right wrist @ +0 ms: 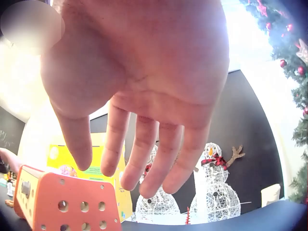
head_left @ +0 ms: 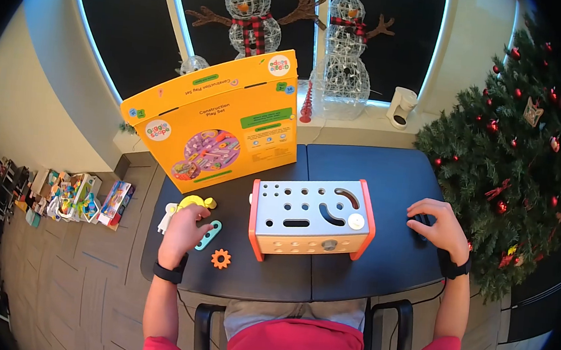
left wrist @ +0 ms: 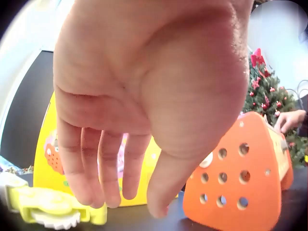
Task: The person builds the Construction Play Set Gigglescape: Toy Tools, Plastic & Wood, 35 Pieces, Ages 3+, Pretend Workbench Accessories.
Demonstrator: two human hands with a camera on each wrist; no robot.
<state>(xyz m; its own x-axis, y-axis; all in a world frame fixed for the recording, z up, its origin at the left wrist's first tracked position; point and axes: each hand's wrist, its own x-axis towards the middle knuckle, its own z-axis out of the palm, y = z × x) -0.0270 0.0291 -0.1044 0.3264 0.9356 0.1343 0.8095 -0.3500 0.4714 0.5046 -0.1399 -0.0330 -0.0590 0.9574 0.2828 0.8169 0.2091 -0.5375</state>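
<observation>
A toy workbench (head_left: 310,214) with a grey holed top and orange ends stands mid-table. To its left, the left hand (head_left: 185,233) hangs with relaxed fingers over a teal slotted strip (head_left: 208,235), close to a yellow toy piece (head_left: 197,202) and a white piece (head_left: 167,218); the left wrist view shows nothing in its grasp. An orange gear (head_left: 220,258) lies nearer the person. At the table's right side is the right hand (head_left: 441,226), fingers loosely bent and holding nothing in the right wrist view (right wrist: 139,96). The workbench's orange end (left wrist: 233,178) appears beside the left hand (left wrist: 149,96).
A large yellow box (head_left: 221,123) stands at the back left of the dark table (head_left: 365,276). Beyond are wire snowmen (head_left: 343,67) on a ledge; a decorated tree (head_left: 509,155) stands right of the table. Several toys and boxes (head_left: 78,197) lie on the floor at left.
</observation>
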